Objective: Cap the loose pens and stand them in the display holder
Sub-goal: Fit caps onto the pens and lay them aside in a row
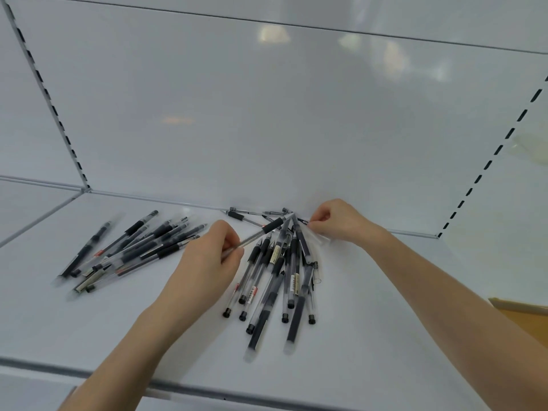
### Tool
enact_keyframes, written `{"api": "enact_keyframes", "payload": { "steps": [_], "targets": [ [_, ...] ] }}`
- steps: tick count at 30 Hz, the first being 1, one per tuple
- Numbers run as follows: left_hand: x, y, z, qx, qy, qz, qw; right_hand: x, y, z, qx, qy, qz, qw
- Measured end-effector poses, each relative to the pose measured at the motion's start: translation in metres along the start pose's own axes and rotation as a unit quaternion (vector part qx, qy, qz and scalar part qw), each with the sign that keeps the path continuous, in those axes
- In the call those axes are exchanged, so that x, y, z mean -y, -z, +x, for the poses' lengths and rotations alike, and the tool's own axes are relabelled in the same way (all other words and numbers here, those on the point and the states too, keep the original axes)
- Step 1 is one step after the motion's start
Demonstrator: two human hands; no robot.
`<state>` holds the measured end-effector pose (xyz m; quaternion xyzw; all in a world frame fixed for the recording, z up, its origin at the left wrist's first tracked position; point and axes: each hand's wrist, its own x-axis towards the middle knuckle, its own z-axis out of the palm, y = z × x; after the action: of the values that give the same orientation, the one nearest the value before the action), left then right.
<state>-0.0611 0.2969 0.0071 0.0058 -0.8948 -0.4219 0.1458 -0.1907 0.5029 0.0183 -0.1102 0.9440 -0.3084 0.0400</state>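
Here the left hand (207, 256) pinches a clear pen (258, 235) with a black grip. The right hand (338, 221), just beyond the pen's tip, pinches a clear cap (321, 237). A fanned pile (278, 280) lies below that pen and another pile (133, 247) left of it, on a white shelf (385, 321) with a glossy back panel (267, 129).

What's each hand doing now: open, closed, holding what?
Left hand: closed round an uncapped pen.
Right hand: pinching what looks like a clear pen cap.
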Motion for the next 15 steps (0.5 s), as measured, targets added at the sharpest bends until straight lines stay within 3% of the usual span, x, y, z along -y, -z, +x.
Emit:
{"api": "enact_keyframes", "payload": {
  "steps": [6,9,12,15],
  "targets": [
    [-0.005,0.004,-0.002,-0.016,-0.027,-0.01,0.999,-0.003,-0.002,-0.009,-0.065,0.008,-0.008,0.998],
    [-0.008,0.007,-0.004,-0.028,-0.049,-0.031,0.998,0.003,0.015,-0.023,-0.114,0.042,0.039,0.992],
    [-0.012,0.008,-0.006,-0.047,-0.078,-0.037,0.995,0.016,0.031,-0.048,-0.086,0.078,0.139,0.983],
    [-0.014,0.01,-0.007,-0.059,-0.1,-0.034,0.993,0.025,0.039,-0.073,-0.059,0.128,0.131,0.981]
  ]
}}
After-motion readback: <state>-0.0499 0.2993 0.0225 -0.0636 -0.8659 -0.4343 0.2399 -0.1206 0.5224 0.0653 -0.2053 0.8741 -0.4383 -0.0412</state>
